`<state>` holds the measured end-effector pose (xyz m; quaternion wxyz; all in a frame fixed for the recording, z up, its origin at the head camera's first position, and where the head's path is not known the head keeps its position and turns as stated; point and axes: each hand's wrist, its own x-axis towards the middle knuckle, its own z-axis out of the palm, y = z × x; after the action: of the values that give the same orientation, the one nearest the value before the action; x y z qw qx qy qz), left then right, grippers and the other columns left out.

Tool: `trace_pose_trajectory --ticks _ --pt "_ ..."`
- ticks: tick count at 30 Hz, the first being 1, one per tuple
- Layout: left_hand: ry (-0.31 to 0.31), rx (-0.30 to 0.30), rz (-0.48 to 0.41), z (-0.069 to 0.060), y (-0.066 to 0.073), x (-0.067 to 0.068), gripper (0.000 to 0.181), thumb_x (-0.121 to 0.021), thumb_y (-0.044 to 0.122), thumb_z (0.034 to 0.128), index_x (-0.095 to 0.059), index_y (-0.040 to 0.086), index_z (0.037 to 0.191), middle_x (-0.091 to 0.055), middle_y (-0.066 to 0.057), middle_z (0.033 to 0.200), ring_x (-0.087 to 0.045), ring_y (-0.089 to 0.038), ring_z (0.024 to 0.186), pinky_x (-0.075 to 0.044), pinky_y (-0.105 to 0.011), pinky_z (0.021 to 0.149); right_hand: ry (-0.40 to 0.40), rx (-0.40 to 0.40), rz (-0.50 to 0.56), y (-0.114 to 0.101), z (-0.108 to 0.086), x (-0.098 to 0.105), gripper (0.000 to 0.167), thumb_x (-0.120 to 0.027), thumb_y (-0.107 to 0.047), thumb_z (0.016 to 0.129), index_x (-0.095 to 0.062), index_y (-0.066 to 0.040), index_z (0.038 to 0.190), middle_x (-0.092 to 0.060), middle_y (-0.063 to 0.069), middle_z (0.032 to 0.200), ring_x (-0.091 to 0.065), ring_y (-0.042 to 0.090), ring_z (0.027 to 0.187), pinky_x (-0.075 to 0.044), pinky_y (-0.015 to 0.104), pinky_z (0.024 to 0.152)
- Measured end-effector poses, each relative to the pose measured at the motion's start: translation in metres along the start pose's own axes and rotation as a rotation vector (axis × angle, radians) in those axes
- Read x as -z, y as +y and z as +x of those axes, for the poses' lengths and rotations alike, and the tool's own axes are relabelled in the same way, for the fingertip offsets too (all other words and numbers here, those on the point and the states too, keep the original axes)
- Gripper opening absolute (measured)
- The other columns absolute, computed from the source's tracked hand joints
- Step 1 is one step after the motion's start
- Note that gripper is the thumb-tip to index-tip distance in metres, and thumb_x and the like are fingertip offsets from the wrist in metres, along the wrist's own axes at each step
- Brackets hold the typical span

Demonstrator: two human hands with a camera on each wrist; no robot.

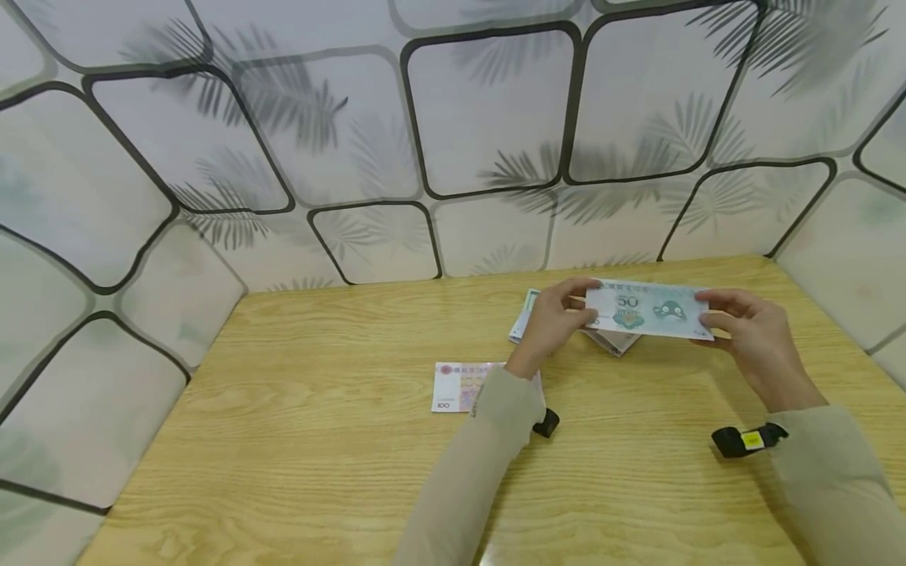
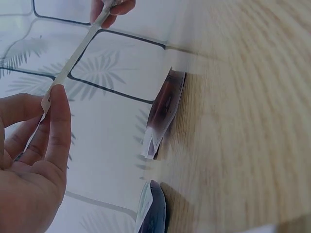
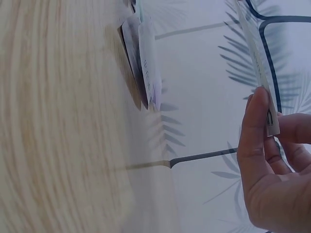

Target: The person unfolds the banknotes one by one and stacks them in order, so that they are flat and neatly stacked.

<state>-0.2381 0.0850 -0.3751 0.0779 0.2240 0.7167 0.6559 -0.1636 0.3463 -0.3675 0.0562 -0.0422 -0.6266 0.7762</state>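
Observation:
A pale green banknote (image 1: 647, 309) marked 50 is stretched level above the table between both hands. My left hand (image 1: 555, 314) pinches its left end between thumb and fingers, and my right hand (image 1: 760, 338) pinches the right end. In the left wrist view the banknote (image 2: 80, 51) shows nearly edge-on, as does the banknote (image 3: 260, 63) in the right wrist view. Behind and below it lie folded notes (image 1: 614, 341), partly hidden by the raised one. A pink banknote (image 1: 456, 387) marked 100 lies flat, its right part covered by my left forearm.
More notes (image 1: 521, 318) in green and white lie behind my left hand. The wooden table (image 1: 318, 440) meets a patterned cloth (image 1: 488, 118) at its back and sides. Black straps, one being the right strap (image 1: 749, 440), sit at both wrists.

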Motion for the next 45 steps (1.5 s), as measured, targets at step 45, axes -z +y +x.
trace_pose_trajectory --ticks 45 --pt "0.008 -0.015 -0.036 -0.043 0.005 0.039 0.043 -0.069 -0.009 0.0917 -0.065 0.003 0.133 -0.060 -0.013 0.123 -0.066 -0.015 0.088 -0.059 -0.057 0.080 -0.120 0.081 -0.020 0.006 -0.005 -0.035 0.034 -0.060 0.015 0.095 -0.075 -0.012 0.108 -0.068 -0.003 0.102 -0.063 0.010 0.086 -0.060 0.023 0.066"
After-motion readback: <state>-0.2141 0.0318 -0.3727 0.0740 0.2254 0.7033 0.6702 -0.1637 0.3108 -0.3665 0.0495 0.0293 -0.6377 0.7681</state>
